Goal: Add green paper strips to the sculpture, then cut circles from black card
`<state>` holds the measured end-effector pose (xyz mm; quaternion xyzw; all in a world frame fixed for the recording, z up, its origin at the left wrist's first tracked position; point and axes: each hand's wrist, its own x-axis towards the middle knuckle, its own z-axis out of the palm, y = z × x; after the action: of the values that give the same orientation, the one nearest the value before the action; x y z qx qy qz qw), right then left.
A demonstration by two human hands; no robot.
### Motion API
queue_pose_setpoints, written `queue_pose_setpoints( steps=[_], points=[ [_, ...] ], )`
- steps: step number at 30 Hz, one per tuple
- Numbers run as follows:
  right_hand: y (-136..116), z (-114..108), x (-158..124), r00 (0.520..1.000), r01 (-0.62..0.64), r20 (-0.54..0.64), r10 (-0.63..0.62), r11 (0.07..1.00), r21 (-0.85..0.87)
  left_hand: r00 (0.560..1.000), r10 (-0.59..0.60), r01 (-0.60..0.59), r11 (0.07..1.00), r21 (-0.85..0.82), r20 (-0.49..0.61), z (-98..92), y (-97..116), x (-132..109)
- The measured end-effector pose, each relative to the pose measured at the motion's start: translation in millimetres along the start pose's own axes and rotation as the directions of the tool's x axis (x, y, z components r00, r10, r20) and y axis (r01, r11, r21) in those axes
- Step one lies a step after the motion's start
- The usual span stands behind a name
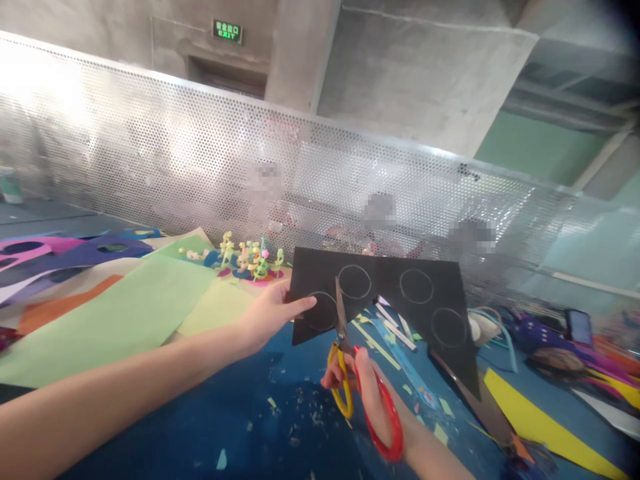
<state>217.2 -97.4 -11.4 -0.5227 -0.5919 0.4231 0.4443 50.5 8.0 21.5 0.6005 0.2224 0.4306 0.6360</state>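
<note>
My left hand (277,310) pinches the left edge of a black sheet (383,277), thumb on the near face, fingers behind it. Several circles are drawn on the sheet in a pale line. In my right hand (373,393) is a pair of scissors (341,327) with one yellow and one red handle loop. Its blades point up and overlap the sheet between two of the circles at the left. The sheet is held up off the table, and its lower edge is cut unevenly.
Green sheets (115,320) and coloured offcuts (65,247) lie at the left. Small figures (253,257) stand along a perforated metal screen (200,160). Paper scraps and a light-blue strip (413,367) lie on the blue table (240,427). At right are a yellow piece (545,420) and a phone (580,327).
</note>
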Motion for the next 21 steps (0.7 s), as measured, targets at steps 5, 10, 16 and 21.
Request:
queue_pose_setpoints(
  steps=[5, 10, 16, 21],
  points=[
    [-3.7, 0.4, -2.7, 1.000, -0.002, -0.006, 0.002, 1.000, 0.011, 1.000, 0.009, -0.009, 1.000, -0.012, 0.005, -0.7, -1.6, 0.0],
    [-7.7, 1.6, -3.1, 1.000, -0.017, -0.024, 0.017, 1.000, -0.011, 1.000, 0.009, -0.009, 1.000, 0.021, -0.006, -0.7, -2.7, -0.1],
    [-4.9, 3.0, -1.2, 0.999, -0.008, -0.032, 0.008, 1.000, 0.010, 1.000, 0.009, -0.009, 1.000, 0.021, -0.007, -0.1, -3.8, -0.6],
    [-1.0, 3.6, -0.7, 0.999, 0.011, -0.049, -0.011, 1.000, 0.007, 1.000, -0.003, 0.003, 1.000, -0.017, -0.007, 0.5, -4.2, -0.7]
  ],
)
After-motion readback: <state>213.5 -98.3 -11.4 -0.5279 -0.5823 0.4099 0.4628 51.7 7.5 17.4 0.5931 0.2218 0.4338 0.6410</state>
